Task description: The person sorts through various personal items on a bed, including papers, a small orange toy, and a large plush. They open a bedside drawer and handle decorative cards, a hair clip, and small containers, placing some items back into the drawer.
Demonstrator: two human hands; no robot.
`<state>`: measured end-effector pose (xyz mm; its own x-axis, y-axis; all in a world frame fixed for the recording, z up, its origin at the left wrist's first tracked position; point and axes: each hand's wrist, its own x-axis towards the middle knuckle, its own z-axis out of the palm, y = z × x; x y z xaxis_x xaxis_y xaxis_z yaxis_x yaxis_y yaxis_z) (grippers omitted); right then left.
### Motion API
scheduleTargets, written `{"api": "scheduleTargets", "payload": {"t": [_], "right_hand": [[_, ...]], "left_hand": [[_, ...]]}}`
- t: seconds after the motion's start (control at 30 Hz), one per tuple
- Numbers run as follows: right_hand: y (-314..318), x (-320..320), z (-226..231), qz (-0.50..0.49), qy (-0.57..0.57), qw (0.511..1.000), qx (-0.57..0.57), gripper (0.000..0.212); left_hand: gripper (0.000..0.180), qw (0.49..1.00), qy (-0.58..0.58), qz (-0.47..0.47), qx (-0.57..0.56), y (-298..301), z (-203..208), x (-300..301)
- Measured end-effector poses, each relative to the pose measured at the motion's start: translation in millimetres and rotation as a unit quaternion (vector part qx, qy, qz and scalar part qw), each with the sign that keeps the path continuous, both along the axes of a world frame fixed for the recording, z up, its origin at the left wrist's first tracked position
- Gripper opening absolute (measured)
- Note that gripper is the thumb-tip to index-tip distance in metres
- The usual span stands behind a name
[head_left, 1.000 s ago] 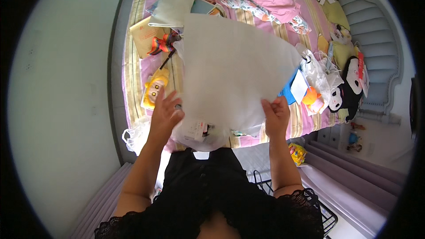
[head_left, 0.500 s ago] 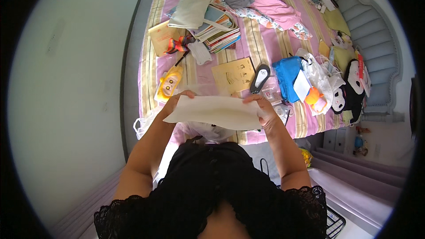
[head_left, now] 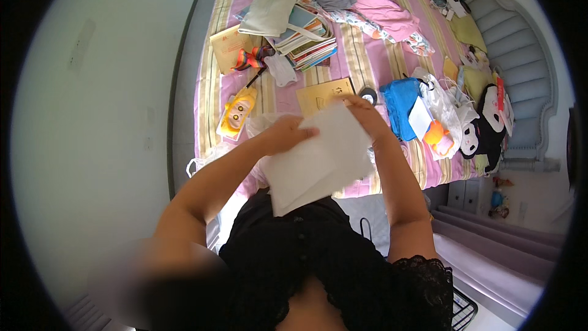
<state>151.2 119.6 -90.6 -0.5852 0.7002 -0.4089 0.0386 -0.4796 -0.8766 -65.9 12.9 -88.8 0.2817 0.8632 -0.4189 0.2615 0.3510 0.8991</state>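
Note:
White sheets of paper [head_left: 318, 162] are held in front of my body, tilted, with more than one layer showing at the lower left edge. My left hand [head_left: 288, 135] grips their left side, thumb lying on top. At the upper right corner my right hand [head_left: 365, 114] is closed on the sheets, its fingers partly behind them. Just beyond the paper lies a tan booklet [head_left: 320, 94] on the bed. A yellow plush pouch [head_left: 237, 113] rests to the left, past my left forearm.
The striped bed [head_left: 361, 55] carries a stack of books [head_left: 312, 43], a pale cloth bag [head_left: 269, 9], a blue bag [head_left: 401, 107], an orange toy [head_left: 436, 135] and a black-and-white plush [head_left: 490, 122]. A wall [head_left: 98, 116] stands on the left, a grey headboard [head_left: 514, 55] on the right.
The paper has turned from nearly edge-on to facing up and dropped closer to my body. My left hand has moved right and inward; my right hand has risen and now covers part of the black object.

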Motion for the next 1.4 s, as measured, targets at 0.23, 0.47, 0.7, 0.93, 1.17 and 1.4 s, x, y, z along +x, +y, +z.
{"api": "scheduleTargets", "payload": {"t": [0.23,0.47,0.7,0.93,1.17,1.4], "right_hand": [[-74,5,-14,-0.162,0.009,0.983,-0.084,0.047],[-56,29,-26,-0.263,0.006,0.960,-0.093,0.051],[-30,-3,-48,-0.281,-0.009,0.955,0.093,0.042],[-63,-72,-149,0.244,-0.387,0.841,0.291,0.032],[-135,-114,-248,0.434,-0.429,0.713,0.345,0.023],[-66,-175,-109,0.722,-0.216,0.581,0.307,0.030]], "left_hand": [[0.044,0.975,0.123,0.163,0.088,3,-59,21],[0.038,0.943,0.112,0.263,0.170,-15,-61,48],[0.076,0.775,0.429,0.337,0.318,-17,-55,-38],[0.039,0.858,-0.113,0.496,-0.072,-83,-132,-82],[0.033,0.878,-0.235,0.397,-0.127,-109,-49,-55],[0.044,0.897,-0.209,0.336,-0.198,-158,-67,-80]]}}
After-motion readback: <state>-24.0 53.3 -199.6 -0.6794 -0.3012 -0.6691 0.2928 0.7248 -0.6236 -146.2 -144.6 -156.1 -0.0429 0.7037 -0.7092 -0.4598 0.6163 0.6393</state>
